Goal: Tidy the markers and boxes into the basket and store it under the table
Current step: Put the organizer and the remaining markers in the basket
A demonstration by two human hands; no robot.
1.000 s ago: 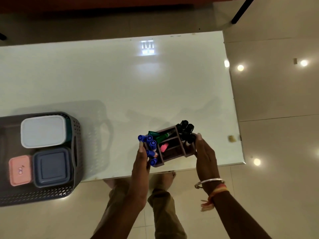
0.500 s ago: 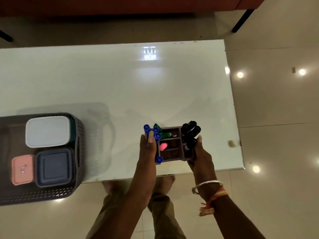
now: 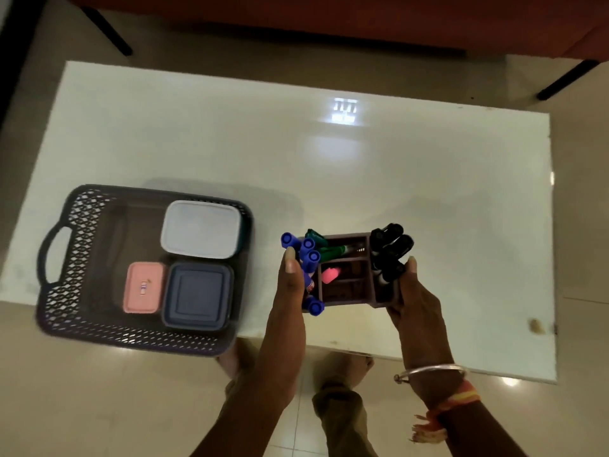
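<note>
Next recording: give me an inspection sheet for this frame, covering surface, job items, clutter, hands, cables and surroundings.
Surface: white glossy table, mostly bare; a small brown speck near its right front corner.
Job items: dark basket at the table's left front, overhanging the edge, holding a white box, a pink box and a blue-grey box. Organiser with blue, green, pink and black markers, held over the front edge.
Clutter: nothing seen beyond the speck.
Hands: left hand and right hand grip the organiser's two sides.
Cables: nothing seen.
Surroundings: tiled floor, dark furniture legs, a reddish piece beyond the table.
</note>
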